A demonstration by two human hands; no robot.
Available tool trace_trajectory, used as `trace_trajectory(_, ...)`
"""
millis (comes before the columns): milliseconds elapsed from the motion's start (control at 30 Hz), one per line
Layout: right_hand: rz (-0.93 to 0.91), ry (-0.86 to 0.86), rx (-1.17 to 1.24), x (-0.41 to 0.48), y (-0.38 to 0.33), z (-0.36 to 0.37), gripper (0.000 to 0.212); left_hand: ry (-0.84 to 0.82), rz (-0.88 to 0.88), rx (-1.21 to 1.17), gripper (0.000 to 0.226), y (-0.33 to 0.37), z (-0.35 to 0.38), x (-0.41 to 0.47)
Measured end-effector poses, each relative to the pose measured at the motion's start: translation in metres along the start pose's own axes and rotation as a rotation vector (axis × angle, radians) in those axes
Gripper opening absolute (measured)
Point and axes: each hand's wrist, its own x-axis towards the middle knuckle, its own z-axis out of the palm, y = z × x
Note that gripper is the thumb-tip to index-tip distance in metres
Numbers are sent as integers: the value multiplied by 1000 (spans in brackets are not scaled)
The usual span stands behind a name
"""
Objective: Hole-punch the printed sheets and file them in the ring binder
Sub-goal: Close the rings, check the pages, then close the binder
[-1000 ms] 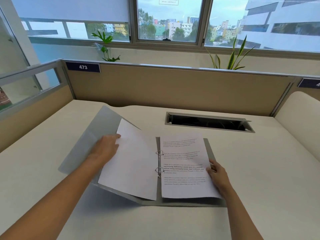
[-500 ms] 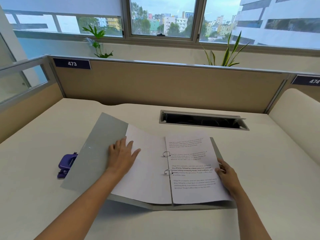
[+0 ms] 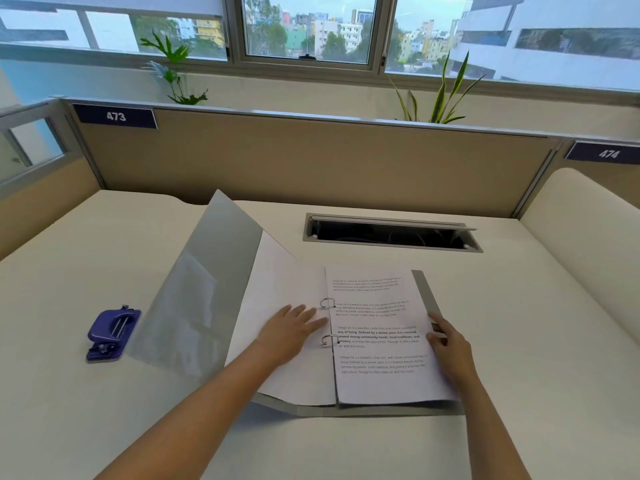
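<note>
Item: ring binder [image 3: 207,289], open on bench [image 3: 519,341], left cover raised aslant.
Contents: printed sheets [image 3: 377,341] on the rings [image 3: 327,303], right side; turned sheet [image 3: 277,289] on the left.
left hand [image 3: 291,334]: fingers [image 3: 308,315] straight, pressing turned sheet, gripping nothing.
right hand [image 3: 450,348]: pinches printed sheets' outer edge.
hole punch [image 3: 112,334]: left of binder.
Risk: a sliding press may tear punched holes at the rings; the raised cover may swing shut.
</note>
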Motion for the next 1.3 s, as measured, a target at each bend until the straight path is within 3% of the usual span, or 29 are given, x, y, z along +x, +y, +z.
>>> trace_trajectory(467,-16,86,-29,5,-15,4,36,34,-50,-11,57,10,17,8)
trace_trajectory(633,-116,148,-41,-8,-39,6,35,39,-64,-113,60,12,14,7)
trace_trajectory(767,-221,114,-55,-19,-72,-4,41,103,-106,-523,50,14,7,10)
trace_trajectory(933,-251,-167,10,-28,-114,2,48,173,-168,-1041,40,13,-12,8)
trace_trajectory(1100,-316,-308,-207,-35,-114,42,50,49,-157,-1636,48,14,-39,8)
trace_trajectory(1300,-245,-350,10,-44,-123,62,61,79,-192,-1940,49,23,-53,11)
